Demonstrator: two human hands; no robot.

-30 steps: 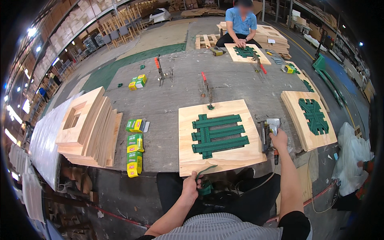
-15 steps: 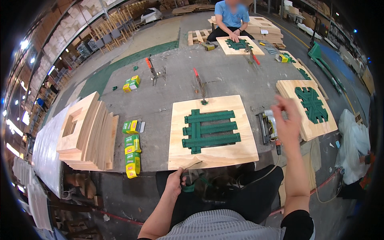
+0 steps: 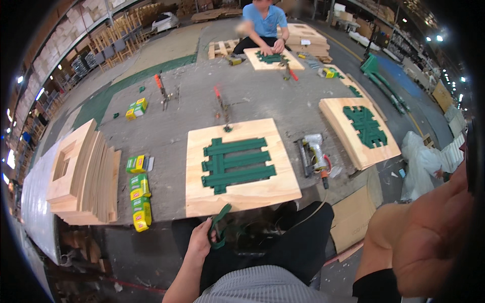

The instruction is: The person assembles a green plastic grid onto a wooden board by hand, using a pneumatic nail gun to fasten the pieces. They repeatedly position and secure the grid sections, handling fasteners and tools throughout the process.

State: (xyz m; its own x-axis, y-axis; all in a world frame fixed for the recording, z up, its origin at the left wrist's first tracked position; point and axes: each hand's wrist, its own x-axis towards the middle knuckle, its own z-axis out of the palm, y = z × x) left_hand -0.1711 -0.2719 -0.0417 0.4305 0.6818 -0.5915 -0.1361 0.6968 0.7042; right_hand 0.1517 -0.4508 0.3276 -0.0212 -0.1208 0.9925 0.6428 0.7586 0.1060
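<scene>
- Since the earlier frame, the right hand (image 3: 429, 242) has risen from beside the silver air tool (image 3: 317, 154) to loom close to the camera at the right edge; the whole view has also swung, so the table (image 3: 177, 123) sits further left.
- The left hand (image 3: 200, 240) is just below the near edge of a square wooden panel (image 3: 283, 189), its fingers closed around a dark green strap (image 3: 221, 214). A short end pokes up above the grip, by the panel's edge; the rest loops below the fingers.
- The right hand's fingers run into blur and the dark rim; I cannot tell whether they are open or closed, or whether they touch anything. The air tool lies on the table, well apart from that hand.
- The strap looks light, soft and bendy, hard to break and likely to droop; a pinch near its end should steer it best.
- The panel lies flat before the person, green webbing (image 3: 218, 164) crossing its opening: one strip running away from the person, three across. It looks stiff and fairly heavy, best held by two opposite outer edges, clear of the webbing.
</scene>
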